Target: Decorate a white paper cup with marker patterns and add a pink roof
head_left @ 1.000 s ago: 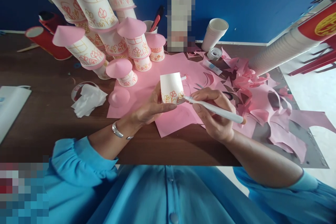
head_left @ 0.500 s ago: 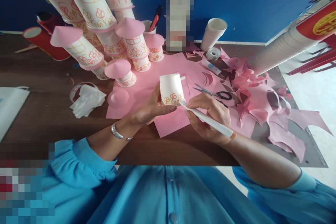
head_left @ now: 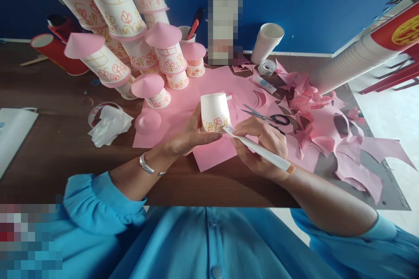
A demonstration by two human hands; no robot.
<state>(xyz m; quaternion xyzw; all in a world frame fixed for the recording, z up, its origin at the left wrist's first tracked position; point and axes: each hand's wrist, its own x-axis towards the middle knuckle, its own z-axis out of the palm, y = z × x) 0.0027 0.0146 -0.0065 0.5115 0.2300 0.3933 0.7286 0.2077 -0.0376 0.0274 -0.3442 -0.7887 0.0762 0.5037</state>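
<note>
My left hand [head_left: 190, 135] is wrapped around a white paper cup [head_left: 214, 107] with red and yellow flowers drawn along its lower edge. In my right hand [head_left: 262, 144] is a white marker pen [head_left: 258, 150], its tip at the flower band near the cup's lower right corner. Whether the tip touches the cup I cannot tell. Below the cup lies pink paper [head_left: 212, 157]. Scissors [head_left: 265, 116] with black handles rest on the paper just beyond my right hand. A pink paper cone [head_left: 148, 122] sits left of my left hand.
Decorated cup towers [head_left: 126, 22] with pink cone roofs stand at the back left. White cups [head_left: 267, 41], a tape roll [head_left: 266, 67] and a glue tube [head_left: 264, 83] are behind. Pink scraps [head_left: 327, 126] cover the right side, beside a tall cup stack [head_left: 353, 67]. Crumpled tissue [head_left: 110, 125] lies left.
The view has shifted very slightly. Both hands keep their grip, and the pen tip stays at the cup's lower right edge.
</note>
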